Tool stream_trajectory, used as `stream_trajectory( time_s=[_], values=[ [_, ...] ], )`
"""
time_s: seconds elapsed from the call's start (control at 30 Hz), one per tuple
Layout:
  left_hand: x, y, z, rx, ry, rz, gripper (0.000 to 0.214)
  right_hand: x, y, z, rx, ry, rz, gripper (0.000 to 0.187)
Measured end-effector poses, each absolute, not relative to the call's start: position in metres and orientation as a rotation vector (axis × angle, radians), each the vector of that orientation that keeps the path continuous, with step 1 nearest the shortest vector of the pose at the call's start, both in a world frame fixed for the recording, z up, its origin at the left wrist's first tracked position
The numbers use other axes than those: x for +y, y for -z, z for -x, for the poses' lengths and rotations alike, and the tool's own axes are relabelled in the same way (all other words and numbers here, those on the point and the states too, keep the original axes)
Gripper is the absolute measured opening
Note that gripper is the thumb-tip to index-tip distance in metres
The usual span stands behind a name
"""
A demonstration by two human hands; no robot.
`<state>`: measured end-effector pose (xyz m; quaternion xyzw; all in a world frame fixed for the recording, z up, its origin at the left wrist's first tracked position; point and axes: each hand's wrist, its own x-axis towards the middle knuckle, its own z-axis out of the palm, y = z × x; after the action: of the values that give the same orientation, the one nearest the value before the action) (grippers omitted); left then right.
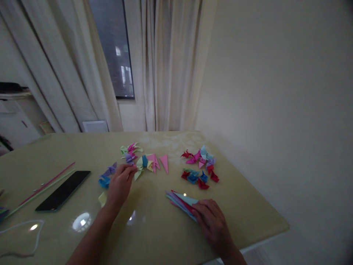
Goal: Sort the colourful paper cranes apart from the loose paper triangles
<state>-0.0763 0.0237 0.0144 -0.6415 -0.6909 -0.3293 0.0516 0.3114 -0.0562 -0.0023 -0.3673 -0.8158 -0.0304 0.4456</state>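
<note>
My left hand (120, 184) reaches forward over the yellowish table (154, 228), its fingers curled at the edge of a cluster of folded paper pieces (145, 163) in green, blue and pink. Whether it grips a piece I cannot make out. My right hand (212, 221) lies flat on a small stack of coloured paper sheets (180, 200), fingers stretched out over its near end. A pink folded triangle (164, 163) lies just past the cluster. Blue and purple folded pieces (106, 176) sit left of my left hand.
More folded paper shapes (200, 167) in red, blue and pink lie at the right, another bunch (130, 151) farther back. A dark phone (64, 190) and thin pink and green sticks (45, 186) lie at the left, with a white cable (24, 235). Curtains and a window stand behind.
</note>
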Motion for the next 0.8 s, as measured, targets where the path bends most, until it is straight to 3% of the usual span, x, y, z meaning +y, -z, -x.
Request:
stream_trajectory(
  time_s=[0.13,0.2,0.27,0.57,0.8],
  values=[
    [0.009,-0.016,0.021,-1.525,1.681,2.285,0.023,-0.050,-0.011,-0.276,-2.000,-0.021,0.942,0.030],
    [0.001,-0.013,-0.007,-1.305,1.824,2.488,0.018,-0.039,-0.018,-0.256,-2.043,-0.038,0.950,0.040],
    [-0.006,-0.010,-0.026,-1.214,1.883,2.611,0.014,-0.026,-0.024,-0.243,-2.116,-0.058,0.952,0.036],
    [-0.010,-0.006,-0.037,-1.305,1.930,2.631,0.017,-0.006,-0.030,-0.240,-2.205,-0.037,0.982,0.009],
    [0.008,0.014,-0.017,-1.670,1.528,2.388,0.023,0.018,-0.023,-0.286,-2.034,0.023,1.166,0.016]
  ],
)
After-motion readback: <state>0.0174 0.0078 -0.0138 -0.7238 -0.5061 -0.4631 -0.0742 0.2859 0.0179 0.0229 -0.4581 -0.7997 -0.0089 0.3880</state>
